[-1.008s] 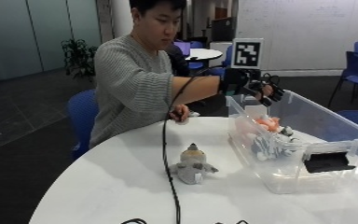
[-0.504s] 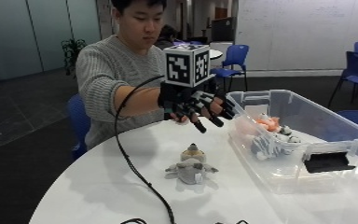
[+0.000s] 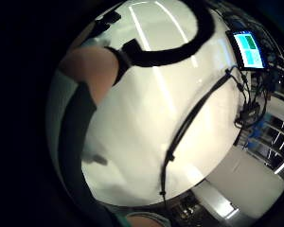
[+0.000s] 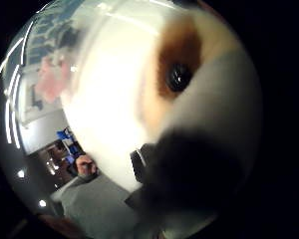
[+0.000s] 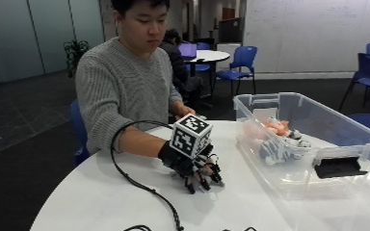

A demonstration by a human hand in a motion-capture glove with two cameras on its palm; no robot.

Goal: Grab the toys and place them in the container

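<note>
Hand [image 5: 194,174] now lowered over plush toy [image 4: 189,89].

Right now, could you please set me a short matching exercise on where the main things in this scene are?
Things:
1. gloved right hand
2. clear container
3. plush toys
4. bare hand

Places or states:
A. lying inside the container
B. down on the white table, fingers spread over the spot in front of the person
C. standing on the table beside the gloved hand, lid off
D. at the table's far edge, near the person's body

Pairs: 1-B, 2-C, 3-A, 4-D
</note>
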